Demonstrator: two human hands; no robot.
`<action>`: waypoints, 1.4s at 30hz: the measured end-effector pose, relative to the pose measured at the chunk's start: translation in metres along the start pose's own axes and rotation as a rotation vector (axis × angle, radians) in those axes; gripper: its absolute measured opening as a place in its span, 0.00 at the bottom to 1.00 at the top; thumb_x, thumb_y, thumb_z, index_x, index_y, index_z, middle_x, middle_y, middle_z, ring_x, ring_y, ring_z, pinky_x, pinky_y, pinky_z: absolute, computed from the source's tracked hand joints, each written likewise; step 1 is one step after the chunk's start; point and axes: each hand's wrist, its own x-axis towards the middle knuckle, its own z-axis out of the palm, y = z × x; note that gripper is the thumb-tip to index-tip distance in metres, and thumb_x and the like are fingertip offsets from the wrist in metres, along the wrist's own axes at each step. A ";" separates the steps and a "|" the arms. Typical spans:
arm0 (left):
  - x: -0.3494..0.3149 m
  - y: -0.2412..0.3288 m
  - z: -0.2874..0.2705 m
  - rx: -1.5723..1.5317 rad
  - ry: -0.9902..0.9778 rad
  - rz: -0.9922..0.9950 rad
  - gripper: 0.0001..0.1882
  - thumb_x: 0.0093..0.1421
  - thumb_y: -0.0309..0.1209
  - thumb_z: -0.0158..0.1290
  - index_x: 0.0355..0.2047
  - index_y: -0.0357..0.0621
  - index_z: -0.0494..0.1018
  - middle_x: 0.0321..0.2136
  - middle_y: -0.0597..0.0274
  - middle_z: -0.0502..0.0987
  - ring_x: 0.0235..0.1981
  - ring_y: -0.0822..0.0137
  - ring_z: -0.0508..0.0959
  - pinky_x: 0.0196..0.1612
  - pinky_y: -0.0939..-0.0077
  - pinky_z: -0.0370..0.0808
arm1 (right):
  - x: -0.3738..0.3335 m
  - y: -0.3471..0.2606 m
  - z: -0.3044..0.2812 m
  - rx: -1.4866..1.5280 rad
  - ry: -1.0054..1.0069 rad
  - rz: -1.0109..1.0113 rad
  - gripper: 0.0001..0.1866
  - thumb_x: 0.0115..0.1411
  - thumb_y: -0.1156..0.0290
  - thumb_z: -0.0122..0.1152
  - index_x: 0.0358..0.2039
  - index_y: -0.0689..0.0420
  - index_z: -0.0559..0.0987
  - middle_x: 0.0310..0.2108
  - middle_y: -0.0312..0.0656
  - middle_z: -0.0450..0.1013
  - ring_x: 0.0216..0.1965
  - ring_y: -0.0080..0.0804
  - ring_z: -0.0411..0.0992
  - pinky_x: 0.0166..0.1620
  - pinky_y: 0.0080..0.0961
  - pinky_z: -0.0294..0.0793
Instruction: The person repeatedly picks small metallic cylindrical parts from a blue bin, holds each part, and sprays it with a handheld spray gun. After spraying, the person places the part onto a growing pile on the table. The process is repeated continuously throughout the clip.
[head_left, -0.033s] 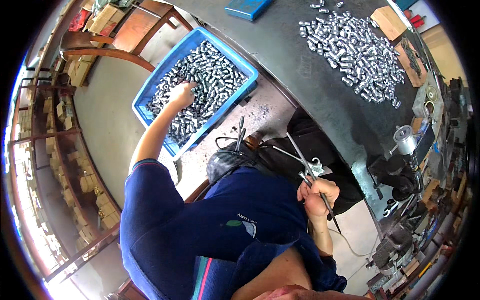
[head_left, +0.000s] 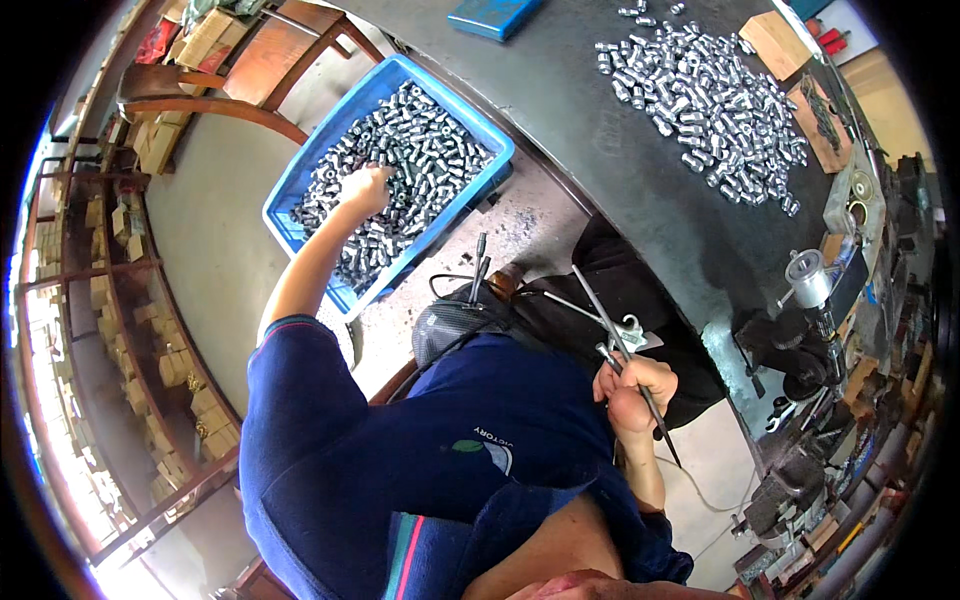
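My left hand (head_left: 366, 190) reaches into a blue plastic bin (head_left: 480, 195) full of small metal fittings (head_left: 425, 150). Its fingers are curled down among the fittings, and their tips are partly hidden. My right hand (head_left: 640, 388), held near my waist, is closed around a long, thin, tapered metal rod (head_left: 592, 292). The rod slants across the hand, with its dark pointed end (head_left: 672, 447) toward me. A short metal piece (head_left: 606, 353) sticks out by the thumb of that hand. Just beyond lies a pale hook-shaped thing (head_left: 630, 332) on dark cloth.
The dark workbench (head_left: 560, 95) on the right bears a large pile of metal fittings (head_left: 710, 110) and a blue flat case (head_left: 493, 17). Clamps and tools (head_left: 800, 360) crowd its right side. A wooden chair (head_left: 275, 65) stands beyond the bin; shelves with boxes (head_left: 130, 330) line the left.
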 end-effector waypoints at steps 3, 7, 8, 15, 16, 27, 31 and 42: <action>0.008 0.017 -0.002 0.287 -0.241 0.062 0.11 0.45 0.26 0.53 0.32 0.43 0.77 0.39 0.49 0.74 0.39 0.55 0.78 0.40 0.61 0.74 | -0.002 0.002 0.001 -0.001 0.008 0.004 0.11 0.38 0.88 0.42 0.10 0.60 0.54 0.09 0.38 0.56 0.11 0.23 0.59 0.14 0.19 0.60; 0.012 0.016 0.001 0.332 -0.309 0.082 0.11 0.43 0.26 0.55 0.31 0.44 0.77 0.38 0.51 0.75 0.41 0.55 0.77 0.43 0.60 0.72 | -0.004 0.003 0.001 0.025 0.011 0.000 0.11 0.38 0.88 0.43 0.10 0.61 0.54 0.09 0.38 0.57 0.11 0.23 0.59 0.14 0.18 0.60; 0.011 0.017 0.001 0.322 -0.315 0.086 0.11 0.43 0.26 0.56 0.31 0.44 0.77 0.38 0.52 0.75 0.41 0.55 0.77 0.44 0.60 0.72 | -0.005 0.003 0.001 0.036 0.019 0.004 0.12 0.39 0.89 0.43 0.10 0.61 0.55 0.09 0.38 0.57 0.11 0.23 0.59 0.14 0.18 0.60; 0.006 0.006 0.000 0.259 -0.230 0.071 0.10 0.45 0.26 0.54 0.30 0.44 0.76 0.35 0.52 0.78 0.38 0.55 0.78 0.41 0.61 0.74 | -0.008 0.007 -0.002 -0.032 0.085 0.040 0.13 0.39 0.90 0.44 0.11 0.60 0.55 0.09 0.38 0.57 0.11 0.23 0.61 0.14 0.18 0.60; 0.002 0.022 -0.025 0.173 -0.187 0.044 0.08 0.46 0.25 0.52 0.29 0.43 0.75 0.31 0.51 0.78 0.36 0.54 0.79 0.39 0.63 0.75 | -0.008 0.007 -0.003 -0.021 0.083 0.036 0.13 0.39 0.90 0.44 0.11 0.60 0.54 0.09 0.37 0.56 0.11 0.22 0.59 0.14 0.18 0.59; -0.058 0.176 -0.130 -1.665 -0.610 0.392 0.12 0.57 0.22 0.52 0.42 0.34 0.70 0.29 0.53 0.76 0.30 0.64 0.78 0.36 0.73 0.76 | -0.001 0.012 -0.009 -0.229 0.011 0.001 0.18 0.45 0.92 0.42 0.11 0.58 0.51 0.09 0.34 0.53 0.11 0.19 0.55 0.13 0.19 0.57; -0.081 0.216 -0.105 -1.944 -0.908 0.303 0.13 0.59 0.28 0.51 0.43 0.34 0.71 0.27 0.57 0.75 0.27 0.64 0.77 0.42 0.67 0.75 | 0.008 -0.001 -0.007 -0.271 0.039 -0.017 0.19 0.43 0.89 0.48 0.11 0.58 0.51 0.09 0.31 0.50 0.12 0.16 0.50 0.16 0.17 0.52; -0.089 0.245 -0.095 -2.068 -1.148 0.147 0.21 0.65 0.41 0.42 0.32 0.31 0.72 0.08 0.65 0.62 0.06 0.70 0.64 0.26 0.69 0.73 | 0.020 0.022 -0.019 -0.243 -0.020 -0.031 0.22 0.44 0.69 0.58 0.12 0.58 0.53 0.11 0.35 0.50 0.13 0.21 0.51 0.17 0.21 0.48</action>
